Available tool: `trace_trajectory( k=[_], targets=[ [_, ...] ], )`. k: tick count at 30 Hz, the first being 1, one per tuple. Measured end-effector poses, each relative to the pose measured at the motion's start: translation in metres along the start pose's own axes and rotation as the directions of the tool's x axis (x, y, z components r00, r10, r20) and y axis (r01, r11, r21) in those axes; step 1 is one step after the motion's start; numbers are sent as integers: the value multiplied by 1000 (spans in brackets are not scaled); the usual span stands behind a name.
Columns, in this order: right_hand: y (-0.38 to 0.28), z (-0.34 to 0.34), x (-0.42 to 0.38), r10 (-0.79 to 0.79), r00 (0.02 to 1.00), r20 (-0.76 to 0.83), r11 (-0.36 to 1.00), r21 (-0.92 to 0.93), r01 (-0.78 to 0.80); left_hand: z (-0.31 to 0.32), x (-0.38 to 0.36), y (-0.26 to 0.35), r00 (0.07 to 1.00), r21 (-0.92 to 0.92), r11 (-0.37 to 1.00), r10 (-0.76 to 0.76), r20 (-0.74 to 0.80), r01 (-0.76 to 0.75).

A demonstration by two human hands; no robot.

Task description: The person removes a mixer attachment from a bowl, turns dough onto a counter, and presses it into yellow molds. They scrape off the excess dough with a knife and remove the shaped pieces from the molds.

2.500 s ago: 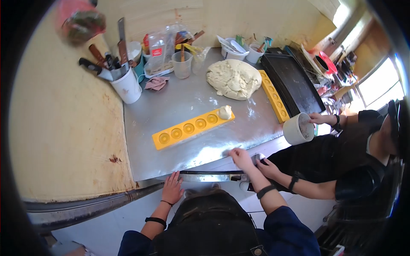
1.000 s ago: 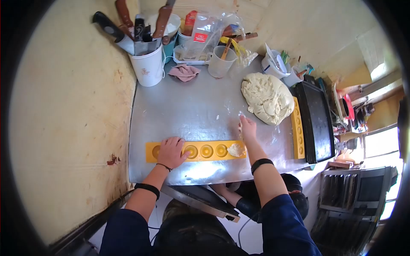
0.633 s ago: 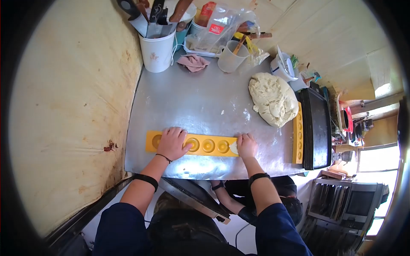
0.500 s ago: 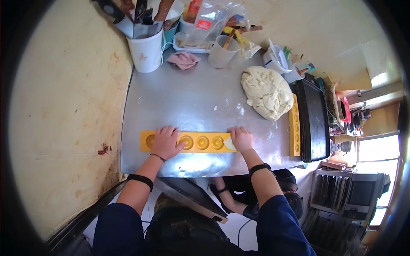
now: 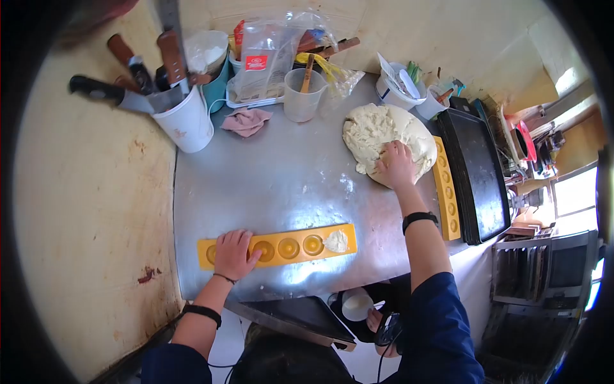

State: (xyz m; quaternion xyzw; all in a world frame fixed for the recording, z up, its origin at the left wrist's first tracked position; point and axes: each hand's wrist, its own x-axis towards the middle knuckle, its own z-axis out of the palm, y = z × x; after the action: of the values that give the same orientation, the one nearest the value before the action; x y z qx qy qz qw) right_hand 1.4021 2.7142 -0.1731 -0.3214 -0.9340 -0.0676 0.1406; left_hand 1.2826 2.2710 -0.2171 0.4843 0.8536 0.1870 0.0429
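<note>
My left hand [image 5: 234, 254] rests on the left part of a yellow mold [image 5: 275, 261] with round cavities, fingers laid over it and thumb apart. A piece of pale dough [image 5: 336, 241] fills the cavity at the mold's right end. Farther up and to the right, my right hand [image 5: 399, 165] is on the large dough mass [image 5: 371, 128], its fingers bent against the surface. Whether it pinches any dough between the fingertips is too small to tell.
A white container of knives [image 5: 185, 125], a pink cloth [image 5: 245, 121] and a clear measuring cup [image 5: 302, 96] stand at the back. On the right are another yellow mold [image 5: 446, 192] and black trays [image 5: 476, 173]. Another person's hand [image 5: 374, 320] shows below the table edge.
My right hand has left the mold's right end and moved up and right onto the large dough. Dough shows in the end cavity. The view has shifted; my left hand stays on the mold.
</note>
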Motion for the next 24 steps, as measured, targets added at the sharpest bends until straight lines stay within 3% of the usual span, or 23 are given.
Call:
trace_trajectory(
  k=[1, 4, 9, 12, 13, 15, 16, 20, 22, 24],
  targets=[
    [1, 9, -4, -34, 991, -131, 995, -96, 21, 0, 2, -1, 1000, -2, 1000, -5, 1, 5],
    [11, 30, -9, -29, 967, -255, 1000, -16, 26, 1, 4, -1, 1000, 18, 1000, -2, 19, 1],
    [26, 40, -1, -54, 956, -288, 993, 84, 81, 4, 6, -1, 999, 52, 999, 1, 37, -3],
    [22, 34, 14, -5, 992, -125, 997, 78, 15, 4, 3, -2, 1000, 53, 998, 19, 15, -20],
    [18, 27, 22, -5, 991, -135, 997, 73, 15, 5, 3, 0, 1000, 44, 999, 16, 1, -16],
    [7, 9, 42, 208, 939, 273, 976, -3, -216, 2, 2, 3, 1000, 45, 999, 20, -7, -20],
    [9, -3, 55, 193, 868, 458, 971, 38, -236, 1, 3, 2, 1000, 46, 999, 22, -5, -21],
    [-23, -61, 59, 191, 899, 394, 936, 202, -287, 4, 2, 4, 999, 22, 1000, 7, -47, -6],
    [-47, -64, 38, 113, 873, 474, 674, 609, -418, 1, 1, 1, 999, 19, 1000, 15, -33, -14],
    [-69, -35, 5, -35, 871, 491, 667, 661, -345, -1, 1, 0, 999, 2, 1000, -16, -39, 16]
  ],
)
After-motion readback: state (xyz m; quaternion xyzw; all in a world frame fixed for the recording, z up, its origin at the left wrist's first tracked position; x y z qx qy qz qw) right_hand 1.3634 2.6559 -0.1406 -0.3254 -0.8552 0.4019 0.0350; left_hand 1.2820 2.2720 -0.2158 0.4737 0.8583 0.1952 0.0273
